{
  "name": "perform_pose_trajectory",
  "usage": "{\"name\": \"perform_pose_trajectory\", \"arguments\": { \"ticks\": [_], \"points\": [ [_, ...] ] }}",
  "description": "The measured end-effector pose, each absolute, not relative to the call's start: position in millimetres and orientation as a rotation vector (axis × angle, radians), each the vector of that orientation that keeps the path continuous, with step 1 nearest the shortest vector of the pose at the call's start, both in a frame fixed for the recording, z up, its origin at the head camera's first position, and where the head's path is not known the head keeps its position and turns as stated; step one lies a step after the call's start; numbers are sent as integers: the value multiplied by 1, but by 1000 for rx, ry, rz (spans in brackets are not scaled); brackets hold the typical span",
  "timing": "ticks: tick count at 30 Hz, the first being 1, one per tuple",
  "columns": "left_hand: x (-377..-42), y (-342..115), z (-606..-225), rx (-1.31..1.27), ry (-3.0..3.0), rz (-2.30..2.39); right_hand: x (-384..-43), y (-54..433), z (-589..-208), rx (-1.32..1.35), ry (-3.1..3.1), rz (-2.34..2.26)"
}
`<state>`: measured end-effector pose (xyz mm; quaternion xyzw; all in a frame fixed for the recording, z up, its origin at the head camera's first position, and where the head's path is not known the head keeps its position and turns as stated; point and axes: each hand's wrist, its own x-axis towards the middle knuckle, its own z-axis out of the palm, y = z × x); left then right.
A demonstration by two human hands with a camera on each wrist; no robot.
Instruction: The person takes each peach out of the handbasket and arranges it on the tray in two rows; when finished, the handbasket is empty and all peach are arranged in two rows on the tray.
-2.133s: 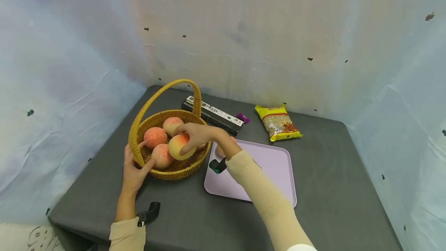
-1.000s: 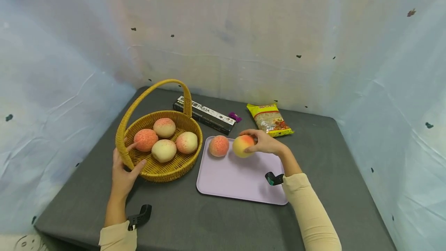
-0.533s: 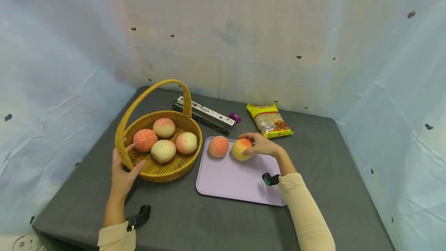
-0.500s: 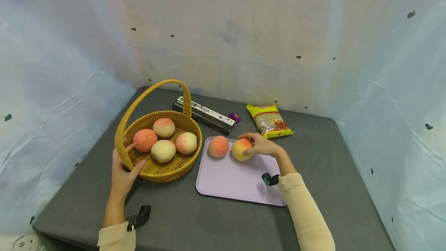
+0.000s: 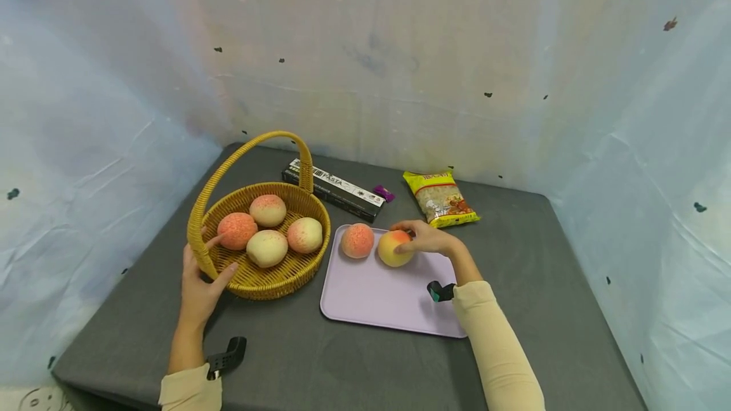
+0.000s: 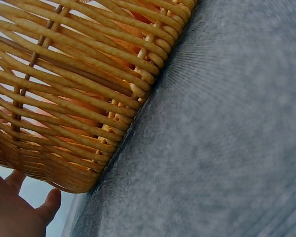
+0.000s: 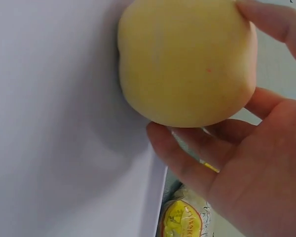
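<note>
My right hand [image 5: 427,238] holds a yellow peach with a red blush [image 5: 394,248] at the back of the lilac tray [image 5: 377,303]. In the right wrist view, its thumb and fingers lie around the peach [image 7: 187,64], which appears to touch the tray. A pinker peach [image 5: 357,240] sits just left of it on the tray. My left hand [image 5: 200,287] grips the left rim of the wicker basket [image 5: 268,287], near the foot of its handle. Inside the basket lie several peaches, among them a pale one [image 5: 267,248] and a deep pink one [image 5: 237,231].
A black pasta box [image 5: 337,190] lies behind the basket and tray, with a small purple-wrapped sweet [image 5: 384,193] at its right end. Behind the tray is a yellow food packet [image 5: 441,198]. The grey-covered table [image 5: 274,366] meets draped cloth at the back and sides.
The right hand has carried the yellow peach out of the basket, rightward to the tray, and lowered it slightly since. The left hand has stayed at the basket rim.
</note>
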<state>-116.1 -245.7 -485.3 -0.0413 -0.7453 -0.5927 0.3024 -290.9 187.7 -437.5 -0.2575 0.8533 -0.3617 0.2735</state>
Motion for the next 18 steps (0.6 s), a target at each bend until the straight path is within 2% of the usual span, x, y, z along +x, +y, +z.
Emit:
{"name": "perform_pose_trajectory", "arguments": {
  "ticks": [10,18],
  "points": [
    [-117,-247,-486,-110,-1977,-1561,-297,181,-421,-742,2306,-901],
    [-117,-247,-488,-96,-1982,-1574,-299,125,-363,-955,2423,-883]
  ]
}}
